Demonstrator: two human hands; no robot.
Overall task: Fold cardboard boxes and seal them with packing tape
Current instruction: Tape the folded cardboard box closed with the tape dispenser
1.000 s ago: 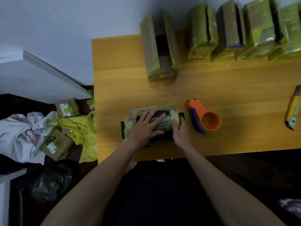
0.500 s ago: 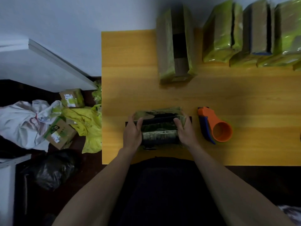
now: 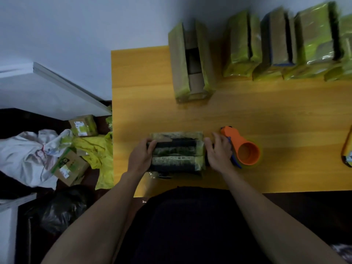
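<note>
A small cardboard box [image 3: 177, 151] wrapped in greenish tape lies near the front edge of the wooden table [image 3: 266, 115], its top flaps parted along a dark slot. My left hand [image 3: 142, 156] grips the box's left end, thumb on top. My right hand [image 3: 218, 154] presses against the box's right end, fingers curled. An orange tape dispenser [image 3: 242, 147] with a blue blade guard lies just right of my right hand, touching it or nearly so.
An open-topped taped box [image 3: 191, 61] stands at the table's back middle. Several taped boxes [image 3: 285, 44] line the back right. A yellow utility knife [image 3: 347, 151] lies at the right edge. On the floor to the left lie small boxes [image 3: 70, 166], bags and yellow plastic.
My left hand slid off the top of the box to its left end. My right hand stayed at the right end. The view shifted, with the knife coming back into sight.
</note>
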